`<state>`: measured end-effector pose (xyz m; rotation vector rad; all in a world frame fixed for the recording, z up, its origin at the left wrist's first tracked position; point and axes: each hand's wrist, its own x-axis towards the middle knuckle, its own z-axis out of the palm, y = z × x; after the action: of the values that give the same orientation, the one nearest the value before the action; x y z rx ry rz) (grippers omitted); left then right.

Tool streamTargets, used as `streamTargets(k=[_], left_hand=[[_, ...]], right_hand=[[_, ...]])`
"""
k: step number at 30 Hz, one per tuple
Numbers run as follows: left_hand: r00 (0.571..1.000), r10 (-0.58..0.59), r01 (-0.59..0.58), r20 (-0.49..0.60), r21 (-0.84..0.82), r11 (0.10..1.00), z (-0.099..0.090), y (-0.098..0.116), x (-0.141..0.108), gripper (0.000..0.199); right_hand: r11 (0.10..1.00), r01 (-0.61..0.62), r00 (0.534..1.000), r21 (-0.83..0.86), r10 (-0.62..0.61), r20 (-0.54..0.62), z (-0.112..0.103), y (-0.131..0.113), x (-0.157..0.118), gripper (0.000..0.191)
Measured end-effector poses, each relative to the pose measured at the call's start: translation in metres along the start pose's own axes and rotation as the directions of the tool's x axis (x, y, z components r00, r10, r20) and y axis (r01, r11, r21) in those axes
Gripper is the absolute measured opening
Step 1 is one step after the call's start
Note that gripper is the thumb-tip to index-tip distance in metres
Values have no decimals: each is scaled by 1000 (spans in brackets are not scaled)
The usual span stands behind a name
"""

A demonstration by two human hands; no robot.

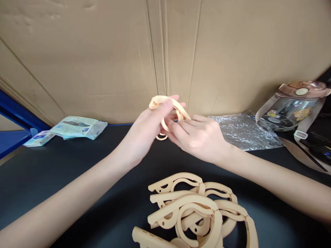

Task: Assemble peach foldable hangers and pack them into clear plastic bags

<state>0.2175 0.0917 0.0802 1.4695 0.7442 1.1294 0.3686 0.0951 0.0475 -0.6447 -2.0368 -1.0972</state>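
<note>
At frame centre, the left hand (146, 129) and right hand (203, 139) grip a curved cream plastic piece (184, 112), matching pieces (191, 199) piled below. Pale-blue packets (77, 126) lie mid-left; crinkled clear film (240, 132) and a strapped clear bottle (289, 112), mid-right.

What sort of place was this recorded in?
Probably a makeshift workstation, though the wider room is out of view. A flat black tabletop stands against tall brown cardboard panels, and a pile of curved beige plastic-looking pieces lies on it close to the person.
</note>
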Motion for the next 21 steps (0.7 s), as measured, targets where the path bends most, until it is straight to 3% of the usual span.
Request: streamTargets(k=[2,4,7,9,11,12,15,18,21], left_hand=[[999,19,-15,-35,111,994,-2,-5,1,27],[999,34,-32,-7,136,990,-5,-10,3,30],[997,76,-77,12,178,981,-10,-14,7,34],[995,100,-92,-15,269,959,-14,-15,9,34],[993,108,-81,-57,358,930,-18,-16,11,35],[991,112,-74,-74,390,918,-20,-16,12,36],[983,132,-67,-124,430,900,-25,-17,14,34],[982,127,-63,-142,385,921,-25,-16,16,31],[993,34,4,-117,311,950,-21,-15,14,32]], right_hand=[[991,-50,999,125,49,10,0,1,0,33],[940,-234,972,247,228,50,-1,6,2,30],[718,-564,826,408,498,265,-1,20,4,27],[497,-673,738,547,491,462,1,30,5,38],[319,-698,713,640,386,585,4,39,7,40],[281,-703,709,654,348,613,4,43,7,37],[343,-707,707,618,338,621,3,54,7,31],[567,-643,756,515,363,545,-1,62,7,24],[833,-469,822,292,291,490,-7,59,9,25]])
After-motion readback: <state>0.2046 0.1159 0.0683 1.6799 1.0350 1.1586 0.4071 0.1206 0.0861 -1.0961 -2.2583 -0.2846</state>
